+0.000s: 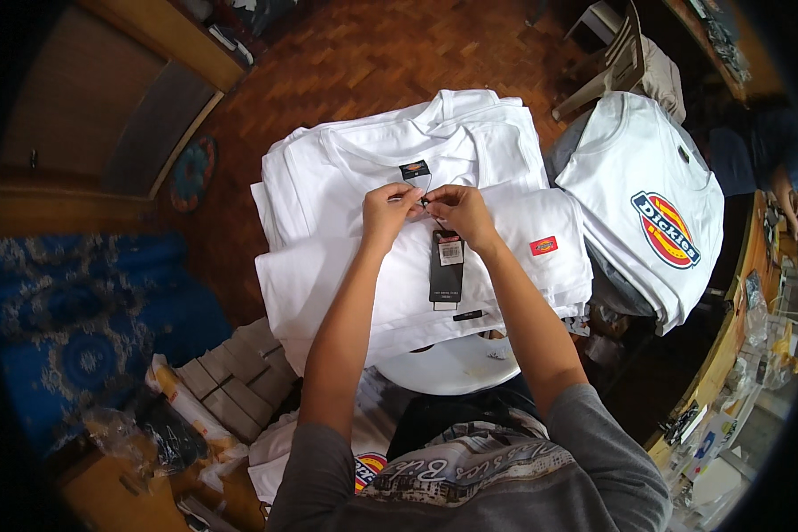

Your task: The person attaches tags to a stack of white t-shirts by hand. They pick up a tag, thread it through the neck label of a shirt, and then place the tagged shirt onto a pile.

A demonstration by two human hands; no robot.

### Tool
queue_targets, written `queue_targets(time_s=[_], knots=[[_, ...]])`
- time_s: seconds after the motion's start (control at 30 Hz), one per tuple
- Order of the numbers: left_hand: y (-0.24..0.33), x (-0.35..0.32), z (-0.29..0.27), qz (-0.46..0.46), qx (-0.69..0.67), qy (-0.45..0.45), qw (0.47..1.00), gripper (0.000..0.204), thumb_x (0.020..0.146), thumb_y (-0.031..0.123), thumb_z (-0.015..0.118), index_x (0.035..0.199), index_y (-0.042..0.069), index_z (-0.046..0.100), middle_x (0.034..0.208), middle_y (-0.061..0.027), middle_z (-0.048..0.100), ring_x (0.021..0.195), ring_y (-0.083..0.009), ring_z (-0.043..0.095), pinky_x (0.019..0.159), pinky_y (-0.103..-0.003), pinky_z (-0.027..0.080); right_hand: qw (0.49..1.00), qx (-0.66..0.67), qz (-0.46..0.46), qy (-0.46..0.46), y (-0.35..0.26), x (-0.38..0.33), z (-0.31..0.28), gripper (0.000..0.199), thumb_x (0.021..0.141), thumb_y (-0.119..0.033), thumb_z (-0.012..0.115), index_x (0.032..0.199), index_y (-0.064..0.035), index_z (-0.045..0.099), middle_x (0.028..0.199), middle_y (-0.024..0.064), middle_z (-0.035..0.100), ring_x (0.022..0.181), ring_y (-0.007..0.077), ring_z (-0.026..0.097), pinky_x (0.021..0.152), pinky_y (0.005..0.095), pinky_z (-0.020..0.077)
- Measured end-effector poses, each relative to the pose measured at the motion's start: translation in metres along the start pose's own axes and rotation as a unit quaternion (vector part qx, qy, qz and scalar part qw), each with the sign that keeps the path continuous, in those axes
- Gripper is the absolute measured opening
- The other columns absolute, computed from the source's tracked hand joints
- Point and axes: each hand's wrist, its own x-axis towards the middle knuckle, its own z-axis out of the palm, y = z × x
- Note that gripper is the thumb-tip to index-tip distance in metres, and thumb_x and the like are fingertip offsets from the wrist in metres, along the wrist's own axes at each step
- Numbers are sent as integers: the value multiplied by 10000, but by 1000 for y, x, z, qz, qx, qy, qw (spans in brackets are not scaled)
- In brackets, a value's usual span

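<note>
A stack of folded white T-shirts (293, 195) lies in front of me. My left hand (390, 215) and my right hand (463, 213) meet just below the neckline of the top shirt. The fingers of both are pinched on the thin dark string of a hang tag, close to a small black piece where the fingertips come together. Above them, the string passes near the black neck label (414, 169). Below, the long black hang tag (447, 266) with a white sticker rests on the shirt front. A small red patch (543, 246) sits to the right of the tag.
A white round seat (452, 368) shows under the stack. More white shirts (634, 177) with a large printed emblem are piled at right, near a chair (616, 62). A cluttered workbench (727, 372) runs along the right. Grey stacked bundles (239, 372) and plastic bags lie at lower left.
</note>
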Motion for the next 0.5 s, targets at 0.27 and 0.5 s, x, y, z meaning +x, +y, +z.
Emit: queue_targets(time_s=[0.27,0.5], knots=[[-4,2,-1,4,-25,7,1000,142,725,96,594,759,-40,569,665,-66,569,564,-106,550,528,-185,444,1000,-15,-17,6,2,4,1,109,660,27,570,768,30,585,661,66,582,555,82,510,513,208,421],[-7,5,-3,8,-11,-39,999,113,740,89,572,708,-17,549,664,-49,550,586,-106,539,570,-201,457,999,-28,-12,16,2,5,2,108,664,25,558,769,34,583,649,70,583,535,86,509,500,211,424]])
